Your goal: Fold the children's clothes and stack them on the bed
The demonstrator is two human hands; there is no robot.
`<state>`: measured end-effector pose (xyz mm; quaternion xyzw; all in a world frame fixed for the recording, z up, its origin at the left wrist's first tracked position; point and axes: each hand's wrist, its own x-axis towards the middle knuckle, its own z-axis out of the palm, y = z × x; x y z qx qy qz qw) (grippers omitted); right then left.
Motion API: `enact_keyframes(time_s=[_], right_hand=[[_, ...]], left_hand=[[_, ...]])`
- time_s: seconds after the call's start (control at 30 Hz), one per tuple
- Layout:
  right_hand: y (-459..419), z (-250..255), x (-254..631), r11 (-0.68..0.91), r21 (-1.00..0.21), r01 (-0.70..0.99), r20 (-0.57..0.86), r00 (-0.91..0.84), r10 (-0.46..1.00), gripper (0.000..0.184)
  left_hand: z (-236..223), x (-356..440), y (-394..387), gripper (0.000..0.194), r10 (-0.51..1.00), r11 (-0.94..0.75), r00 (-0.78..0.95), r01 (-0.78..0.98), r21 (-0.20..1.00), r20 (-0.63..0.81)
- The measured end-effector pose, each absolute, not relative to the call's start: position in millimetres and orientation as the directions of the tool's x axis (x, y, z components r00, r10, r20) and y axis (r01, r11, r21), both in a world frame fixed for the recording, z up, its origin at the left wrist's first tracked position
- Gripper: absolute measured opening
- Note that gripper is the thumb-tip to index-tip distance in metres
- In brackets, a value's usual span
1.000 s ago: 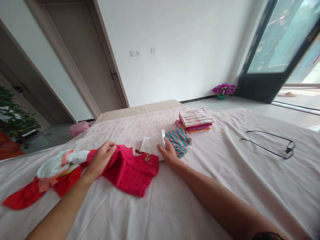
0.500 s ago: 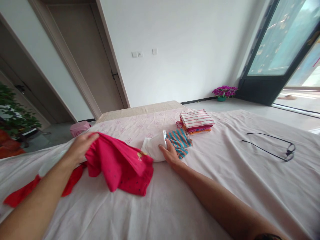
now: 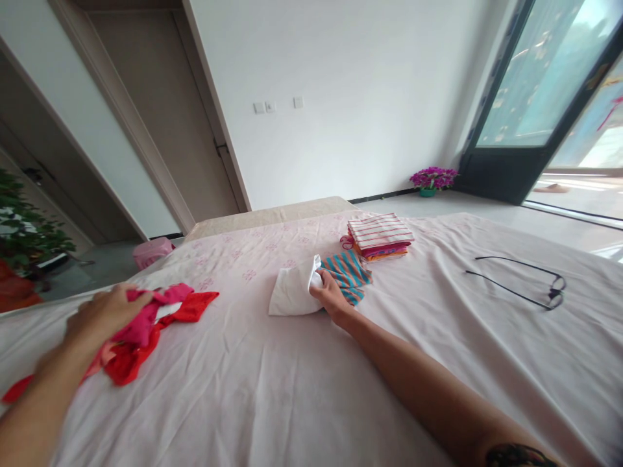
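On the left side of the bed, my left hand (image 3: 104, 312), slightly blurred, has its fingertips on a crumpled deep-pink garment (image 3: 137, 326). The pink cloth lies bunched over red cloth (image 3: 127, 364), with a bit of white showing between them. My right hand (image 3: 331, 295) grips the raised right edge of a white garment (image 3: 291, 293), thumb inside its opening. Just behind that hand lies a teal-and-brown striped garment (image 3: 349, 269), partly covered by the white one and the fingers.
A folded stack of clothes with a red-striped white piece on top (image 3: 379, 232) sits beyond the striped garment. Black-framed glasses (image 3: 525, 285) lie on the pale bedsheet (image 3: 233, 402) at right. A pink stool (image 3: 152, 251) stands past the left edge; purple flowers (image 3: 433, 178) stand near the door.
My left hand has moved left and down with the pink garment, which has gone from hanging spread out to bunched on the red cloth. More of the white garment shows under my right hand.
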<state>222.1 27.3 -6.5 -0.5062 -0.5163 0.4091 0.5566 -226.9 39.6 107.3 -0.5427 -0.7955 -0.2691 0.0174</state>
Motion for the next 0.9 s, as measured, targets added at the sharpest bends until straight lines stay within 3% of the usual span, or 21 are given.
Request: enact_keyframes(time_s=[0.07, 0.13, 0.2, 0.3, 0.43, 0.53, 0.63, 0.67, 0.73, 0.83, 0.9], right_hand=[[27, -11, 219, 0.184, -0.975, 0.126, 0.200, 0.137, 0.970, 0.052], [23, -15, 215, 0.205, -0.949, 0.240, 0.247, 0.161, 0.955, 0.064], [17, -15, 211, 0.204, -0.913, 0.352, 0.275, 0.164, 0.947, 0.070], [7, -11, 205, 0.255, -0.862, 0.438, 0.320, 0.080, 0.944, 0.068], [5, -4, 203, 0.336, -0.882, 0.332, 0.364, 0.024, 0.931, 0.060], [13, 0, 206, 0.264, -0.961, 0.084, 0.274, 0.152, 0.950, 0.042], [21, 3, 210, 0.208, -0.971, -0.118, 0.177, 0.230, 0.957, 0.043], [23, 3, 211, 0.207, -0.967, -0.148, 0.170, 0.228, 0.959, 0.046], [25, 1, 212, 0.204, -0.965, -0.162, 0.166, 0.221, 0.961, 0.047], [25, -6, 212, 0.178, -0.978, -0.110, 0.150, 0.223, 0.963, 0.042], [25, -9, 211, 0.168, -0.984, -0.066, 0.149, 0.224, 0.963, 0.039]], left_hand=[[85, -180, 34, 0.064, 0.899, 0.063, -0.197, 0.942, 0.330, 0.391], [67, -121, 24, 0.057, 0.942, -0.199, 0.015, 0.831, 0.520, 0.337], [51, -60, 15, 0.056, 0.969, -0.247, 0.170, 0.589, 0.769, 0.181], [33, 11, 12, 0.055, 0.941, -0.311, 0.278, 0.479, 0.821, 0.194], [27, 41, 28, 0.025, 0.977, -0.206, 0.122, 0.329, 0.921, 0.175], [41, 22, 44, 0.025, 0.989, -0.148, -0.006, -0.007, 0.989, 0.148], [61, -19, 56, 0.022, 0.984, -0.152, -0.125, -0.234, 0.960, 0.125], [65, -34, 59, 0.022, 0.978, -0.154, -0.167, -0.184, 0.971, 0.123], [69, -63, 61, 0.024, 0.961, -0.138, -0.229, 0.079, 0.987, 0.153], [68, -91, 56, 0.024, 0.950, -0.083, -0.235, 0.449, 0.890, 0.207], [71, -98, 50, 0.026, 0.958, -0.098, -0.189, 0.491, 0.866, 0.216]])
